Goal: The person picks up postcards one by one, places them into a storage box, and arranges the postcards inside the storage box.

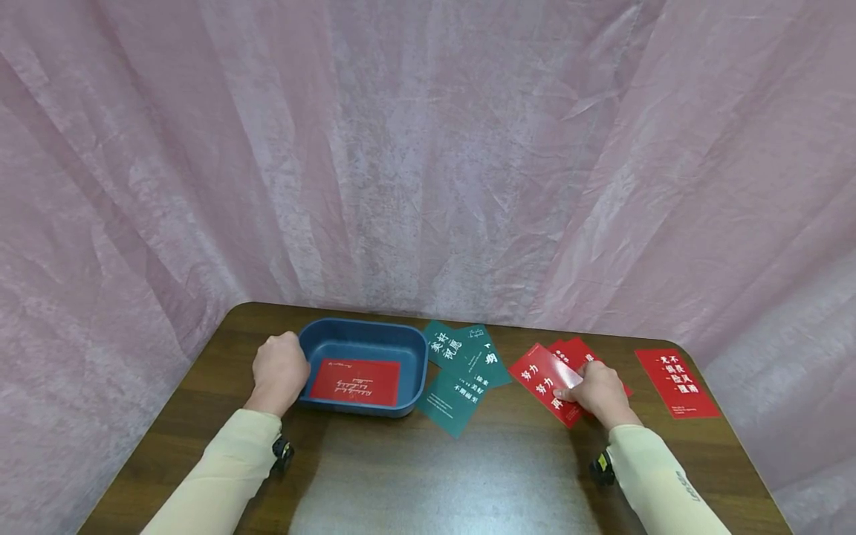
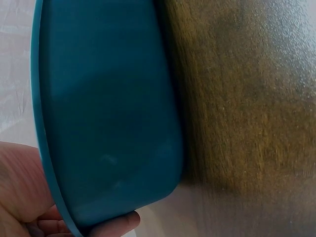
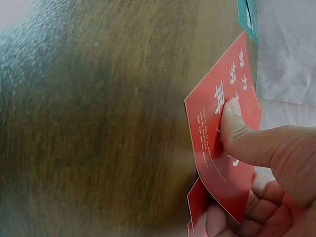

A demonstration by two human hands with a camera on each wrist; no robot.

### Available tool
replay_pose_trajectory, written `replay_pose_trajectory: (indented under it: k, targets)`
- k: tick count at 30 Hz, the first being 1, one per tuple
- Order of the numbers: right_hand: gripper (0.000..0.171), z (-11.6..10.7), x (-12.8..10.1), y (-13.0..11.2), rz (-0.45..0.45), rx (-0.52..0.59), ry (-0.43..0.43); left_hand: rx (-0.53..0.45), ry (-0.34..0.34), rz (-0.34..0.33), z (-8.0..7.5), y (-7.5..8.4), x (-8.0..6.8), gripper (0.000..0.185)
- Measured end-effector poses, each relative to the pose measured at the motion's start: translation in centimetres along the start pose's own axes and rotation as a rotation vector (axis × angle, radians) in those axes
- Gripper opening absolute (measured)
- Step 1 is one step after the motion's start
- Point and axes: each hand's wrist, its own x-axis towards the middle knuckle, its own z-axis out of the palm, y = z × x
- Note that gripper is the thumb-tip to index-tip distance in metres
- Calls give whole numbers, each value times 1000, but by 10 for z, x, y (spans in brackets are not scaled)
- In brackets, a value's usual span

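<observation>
My left hand (image 1: 281,369) grips the left end of a blue plastic basin (image 1: 363,327), its fingers curled over the rim in the left wrist view. Inside the basin lies a red card (image 1: 357,382) with white script. Over on the right, my right hand (image 1: 597,392) pinches a red card with white characters (image 3: 229,133), thumb on its printed face and fingers behind it. That card bends slightly and is tilted up in the right wrist view. Under and behind it lie other red cards (image 1: 576,351), partly hidden by the hand.
Several overlapping green cards (image 1: 455,394) lie just right of the basin. Another red card (image 1: 677,383) lies apart near the right edge of the wooden table (image 1: 428,483). A pink curtain (image 1: 428,163) hangs behind the table's back edge.
</observation>
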Motion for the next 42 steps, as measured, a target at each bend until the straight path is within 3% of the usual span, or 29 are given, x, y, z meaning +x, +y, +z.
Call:
replay_pose_trajectory:
  k: [11, 16, 25, 32, 42]
  targets:
    - [59, 3, 1, 4, -33, 24, 21, 5, -26, -11, -1, 0, 0, 26]
    - [57, 5, 0, 6, -87, 3, 62, 8, -42, -21, -1, 0, 0, 28]
    - [52, 2, -4, 7, -150, 17, 98, -4, -30, -17, 0, -1, -1, 27]
    - [50, 0, -6, 5, -147, 50, 94, -5, -1, -3, 0, -1, -1, 25]
    - [34, -4, -9, 3, -199, 85, 114, -5, -13, -3, -1, -1, 0, 25]
